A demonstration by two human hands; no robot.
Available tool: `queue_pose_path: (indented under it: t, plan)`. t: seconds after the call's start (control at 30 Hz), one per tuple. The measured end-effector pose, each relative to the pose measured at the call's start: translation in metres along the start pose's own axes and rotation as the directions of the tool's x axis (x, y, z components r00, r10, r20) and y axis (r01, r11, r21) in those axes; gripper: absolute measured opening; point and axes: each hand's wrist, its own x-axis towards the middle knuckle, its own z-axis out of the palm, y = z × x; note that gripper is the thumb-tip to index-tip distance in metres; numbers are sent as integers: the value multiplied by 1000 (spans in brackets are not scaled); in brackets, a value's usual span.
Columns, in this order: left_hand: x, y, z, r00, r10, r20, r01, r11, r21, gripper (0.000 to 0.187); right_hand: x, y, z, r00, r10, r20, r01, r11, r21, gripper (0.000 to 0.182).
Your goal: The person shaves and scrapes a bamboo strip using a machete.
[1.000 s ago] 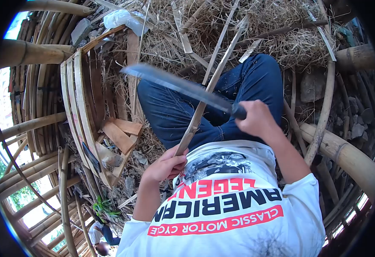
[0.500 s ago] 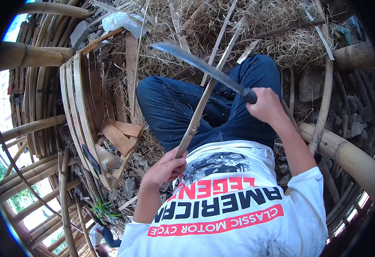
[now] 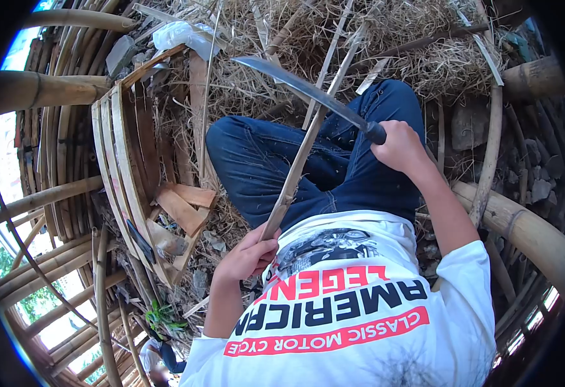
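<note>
My left hand (image 3: 247,257) is closed round the near end of a long bamboo strip (image 3: 293,175), beside my shirt. The strip slants up and away over my jeans (image 3: 250,161) to the shavings. In my right hand (image 3: 398,148), above my knee, is the dark handle of a long knife (image 3: 308,90). Its curved blade points to the upper left and crosses over the strip. Whether blade and strip touch, I cannot tell.
Dry shavings (image 3: 424,64) lie beyond my legs. Split strips (image 3: 118,161) and wood offcuts (image 3: 182,209) are on the left, with a plastic bag (image 3: 185,37) above. Thick bamboo poles (image 3: 527,232) flank both sides. Another person (image 3: 156,361) shows at the lower left.
My right hand and the knife have shifted slightly upward, the blade now crossing the strip a little farther from my left hand. My left hand keeps its hold on the strip.
</note>
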Motion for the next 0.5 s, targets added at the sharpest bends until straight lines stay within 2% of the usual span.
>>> queue_pose_path:
  t: [0.07,0.1,0.17,0.2,0.27,0.3,0.33,0.4,0.5]
  plan:
    - [6,1,3,995,76,-64,-68,991,115,8,-1,-2,-5,1000,4,-21,-3,1000,17,20]
    - [11,-2,1,995,76,-68,-68,991,114,8,-10,-12,-5,1000,-17,16,16,998,57,21]
    - [22,-11,-6,942,328,-76,-255,842,476,10,-26,-28,6,993,-86,77,74,987,143,21]
    - [22,-10,-3,943,322,-78,-248,842,479,10,-33,-35,13,981,-176,79,164,977,138,22]
    - [17,-4,7,860,485,-157,-210,617,758,13,-40,-48,21,964,-192,185,174,979,110,20]
    - [11,6,17,878,410,-246,-104,667,738,13,-40,-49,23,963,-215,162,199,974,111,18]
    - [10,6,18,879,408,-246,-103,667,738,13,-38,-45,25,963,-214,163,198,974,111,18]
    - [7,2,20,865,449,-226,-150,659,737,13,-31,-32,28,967,-248,60,243,966,87,16]
    - [10,1,21,869,453,-199,-166,646,745,15,-25,-27,19,972,-226,67,225,974,17,16]
